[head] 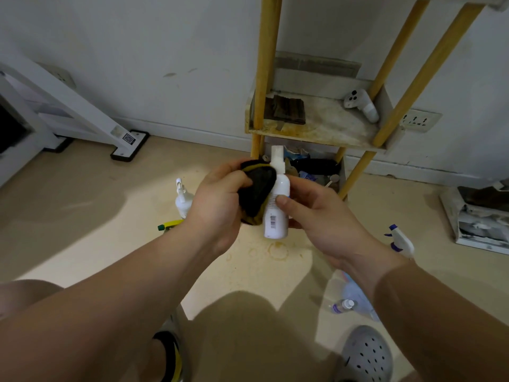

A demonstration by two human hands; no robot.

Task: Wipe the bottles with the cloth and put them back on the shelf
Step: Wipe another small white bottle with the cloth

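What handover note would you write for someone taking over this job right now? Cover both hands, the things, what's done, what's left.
Left hand grips the dark cloth, pressed against the white spray bottle.
Right hand holds that bottle.
Several other bottles are on the floor; none shows on the shelf.
Done: nothing shelved in view.
Left: finish wiping, shelve it, then the floor bottles.

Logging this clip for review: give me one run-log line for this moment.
step: wiping | left hand: grips cloth against bottle | right hand: holds bottle upright | other bottles: on floor
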